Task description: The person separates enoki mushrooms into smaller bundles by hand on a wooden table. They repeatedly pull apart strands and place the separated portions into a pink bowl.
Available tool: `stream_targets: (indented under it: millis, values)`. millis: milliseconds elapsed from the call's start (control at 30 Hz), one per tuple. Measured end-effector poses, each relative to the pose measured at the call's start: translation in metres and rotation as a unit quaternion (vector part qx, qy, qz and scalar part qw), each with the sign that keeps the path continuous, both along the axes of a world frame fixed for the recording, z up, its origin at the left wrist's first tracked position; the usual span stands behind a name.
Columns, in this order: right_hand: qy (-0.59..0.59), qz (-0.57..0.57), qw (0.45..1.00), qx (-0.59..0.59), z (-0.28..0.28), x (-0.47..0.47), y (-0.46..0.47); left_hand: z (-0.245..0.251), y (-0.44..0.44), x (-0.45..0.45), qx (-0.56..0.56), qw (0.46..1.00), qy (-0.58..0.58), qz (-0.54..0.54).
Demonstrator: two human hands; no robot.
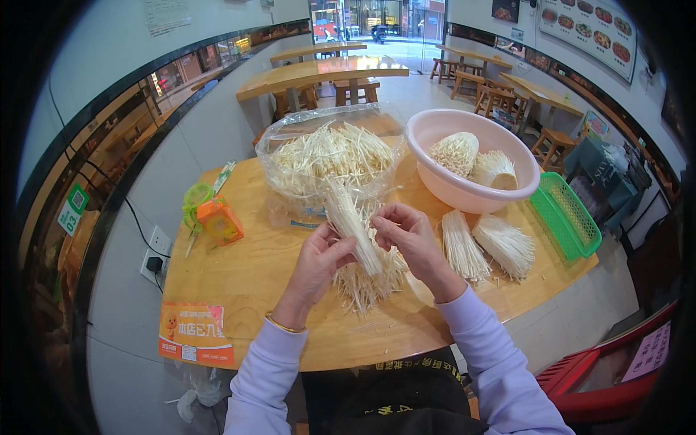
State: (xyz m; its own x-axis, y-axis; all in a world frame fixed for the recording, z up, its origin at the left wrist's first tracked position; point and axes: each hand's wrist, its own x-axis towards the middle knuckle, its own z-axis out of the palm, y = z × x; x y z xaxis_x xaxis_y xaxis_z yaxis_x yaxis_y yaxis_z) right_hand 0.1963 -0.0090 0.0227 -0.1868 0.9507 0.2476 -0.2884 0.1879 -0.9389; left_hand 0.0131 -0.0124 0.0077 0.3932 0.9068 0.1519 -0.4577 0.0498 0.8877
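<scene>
A bundle of white enoki mushrooms [348,220] lies slanted in my left hand [319,258], held between thumb and fingers. Close to the bundle's right side is my right hand [408,234], thumb and forefinger tips together; whether a thin stem is between them is too small to tell. Below both hands, loose enoki stems [367,288] are heaped on the wooden table [261,272]. Beyond them, an opened clear plastic bag [265,155] holds a large pile of enoki [337,152]. Two trimmed enoki bundles, one narrow [462,247] and one wider [507,247], rest right of my right hand.
A pink basin [467,193] at back right contains two enoki clumps [454,154]. Beside it lies a green plastic basket [568,217]. On the left are an orange carton [220,222], a light-green plastic item [196,198] and a printed orange sheet [196,337] at the edge.
</scene>
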Motion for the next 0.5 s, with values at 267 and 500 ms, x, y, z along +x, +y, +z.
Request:
stream_targets:
  millis: [267, 500]
  values:
    - [-0.036, 0.009, 0.999, -0.017, -0.0002, -0.0019, -0.0005, 0.0014, -0.0013, -0.0005, -0.007, 0.999, -0.003, -0.034]
    - [-0.027, 0.021, 0.999, 0.002, -0.0021, -0.0013, 0.0004, 0.0005, -0.0007, -0.0004, -0.003, 0.999, 0.015, -0.032]
